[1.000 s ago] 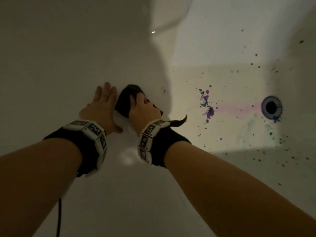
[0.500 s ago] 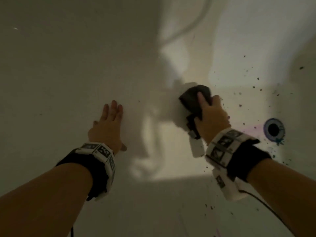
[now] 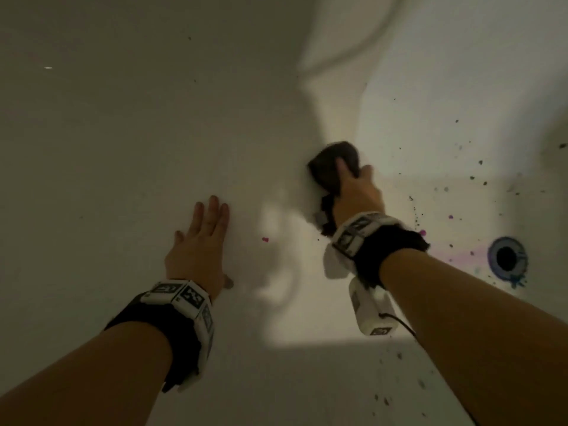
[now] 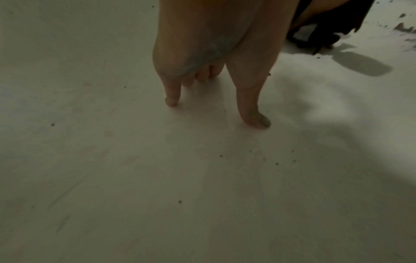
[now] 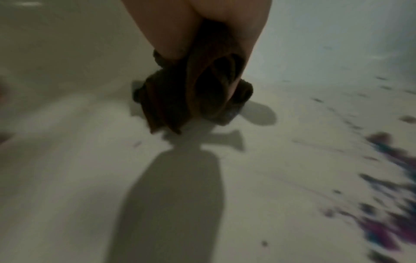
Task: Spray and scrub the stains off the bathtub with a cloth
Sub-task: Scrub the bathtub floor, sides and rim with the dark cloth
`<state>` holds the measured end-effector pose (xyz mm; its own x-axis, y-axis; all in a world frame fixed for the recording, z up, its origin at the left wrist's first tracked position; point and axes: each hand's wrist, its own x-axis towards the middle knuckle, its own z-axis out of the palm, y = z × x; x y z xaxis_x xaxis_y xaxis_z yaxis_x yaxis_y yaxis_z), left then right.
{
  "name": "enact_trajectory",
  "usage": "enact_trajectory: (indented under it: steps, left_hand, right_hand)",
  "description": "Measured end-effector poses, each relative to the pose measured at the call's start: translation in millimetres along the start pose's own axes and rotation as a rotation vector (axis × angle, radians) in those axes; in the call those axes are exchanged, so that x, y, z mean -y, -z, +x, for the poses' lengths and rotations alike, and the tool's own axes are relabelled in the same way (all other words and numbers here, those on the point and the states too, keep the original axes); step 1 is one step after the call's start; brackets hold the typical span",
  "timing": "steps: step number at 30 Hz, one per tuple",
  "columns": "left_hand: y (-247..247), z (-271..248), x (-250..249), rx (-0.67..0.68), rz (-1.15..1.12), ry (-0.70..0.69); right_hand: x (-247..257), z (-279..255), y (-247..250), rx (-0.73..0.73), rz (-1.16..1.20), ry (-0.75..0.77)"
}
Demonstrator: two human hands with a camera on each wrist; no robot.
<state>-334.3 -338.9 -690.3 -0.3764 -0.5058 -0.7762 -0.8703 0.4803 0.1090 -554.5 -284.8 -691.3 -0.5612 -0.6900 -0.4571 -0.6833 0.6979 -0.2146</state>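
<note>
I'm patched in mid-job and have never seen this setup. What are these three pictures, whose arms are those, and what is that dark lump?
There is no machine: a person cleans a white bathtub with bare hands, wearing cameras on the head and on both wrists. The wide picture is from the head, looking down at both arms. The other two look along each hand. The left hand lies flat on the tub, fingers straight, holding nothing. The right hand grips a dark cloth bunched against the tub. Purple, blue and dark stains speckle the surface towards the drain. The right wrist picture is blurred.
</note>
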Motion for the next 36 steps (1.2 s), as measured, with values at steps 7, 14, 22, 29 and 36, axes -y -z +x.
enact_trajectory:
  steps: [7,14,22,29,36]
  left_hand:
    - [2.1,-2.1,-2.4,-0.018,0.008,-0.002]
    - [1.3,-2.4,-2.8,-0.027,0.023,-0.008]
    - [0.9,-2.7,-0.2,-0.042,0.013,-0.018]
    - [0.2,-2.5,-2.2,-0.049,0.024,-0.007]
    - [-2.0,0.0,-2.2,-0.043,-0.007,0.000]
  right_hand:
    - [-39.4,36.0,81.4,-0.611,0.492,-0.361]
    - [3.9,75.7,61.7,-0.420,0.511,-0.107]
    - [19.1,21.5,18.5,0.316,-0.483,0.612]
    - [17.4,-3.2,39.8,-0.082,-0.014,0.536]
    - [71.9,-11.8,-16.3,0.266,-0.349,0.714]
